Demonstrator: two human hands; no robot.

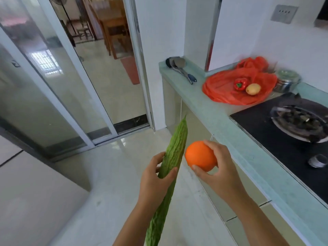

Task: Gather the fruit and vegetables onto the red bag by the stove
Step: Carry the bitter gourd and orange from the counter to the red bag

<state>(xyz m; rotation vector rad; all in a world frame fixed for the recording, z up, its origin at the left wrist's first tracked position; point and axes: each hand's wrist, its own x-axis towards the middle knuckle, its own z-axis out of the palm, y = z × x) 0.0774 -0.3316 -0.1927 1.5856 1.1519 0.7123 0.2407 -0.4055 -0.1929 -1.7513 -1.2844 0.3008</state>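
Note:
My left hand (156,176) grips a long, bumpy green bitter gourd (174,148) around its middle, tip pointing up and away. My right hand (215,167) holds an orange (199,155) from the right side and below. Both are over the floor, in front of the counter. The red bag (223,89) lies spread flat on the pale green counter, left of the stove. On the bag rest a red bell pepper (240,83) and, touching it on the right, a yellow potato-like piece (253,89).
A black gas stove (266,128) with a pan of dark food (300,121) sits at right. A steel lidded pot (287,80) stands behind the bag. Ladles (179,67) lie at the counter's far end. Glass sliding doors (53,77) stand at left.

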